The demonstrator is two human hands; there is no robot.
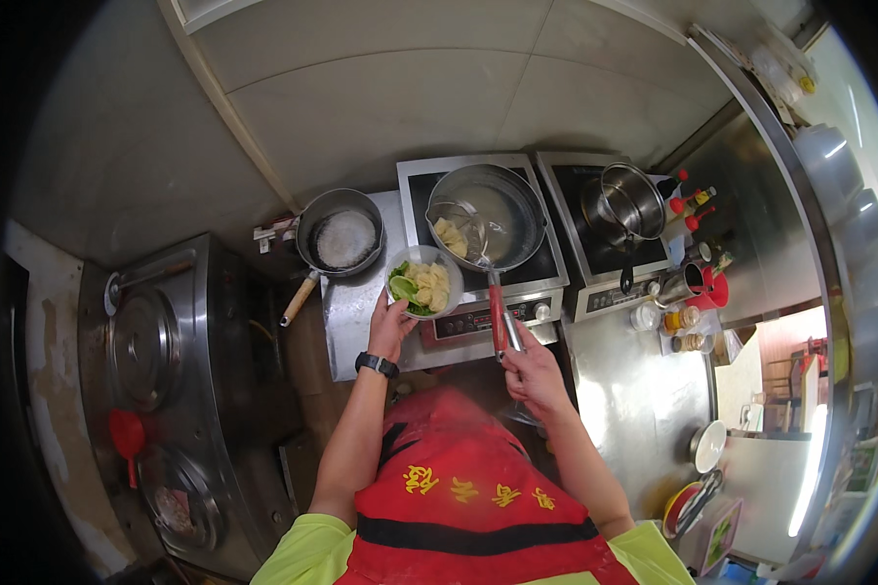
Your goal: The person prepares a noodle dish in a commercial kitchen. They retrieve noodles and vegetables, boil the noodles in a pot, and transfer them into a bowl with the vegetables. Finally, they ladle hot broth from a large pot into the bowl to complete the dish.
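My left hand [389, 327], with a black watch on the wrist, holds a translucent round bowl [456, 292] by its near left side. Wontons [430, 287] and green leafy vegetables [402, 287] fill the bowl. In my right hand [533, 371] is the metal handle of a wire skimmer [475, 228]. Its basket lies inside the left part of a saucepan [540, 219], with a few wontons [451, 238] in it. Cloudy liquid [499, 212] covers the pan's bottom. The pan's red handle [495, 311] points towards me, beside the skimmer's handle. The bowl is just in front of the pan's near left rim.
The saucepan stands on an induction cooker [549, 265]. A wooden-handled pan [342, 232] with whitish contents is at left. On the right cooker [585, 252] sits a steel pot [633, 201]. Seasoning jars [682, 319] and a red container [711, 289] stand further right. Lidded steel wells [145, 347] line the far left.
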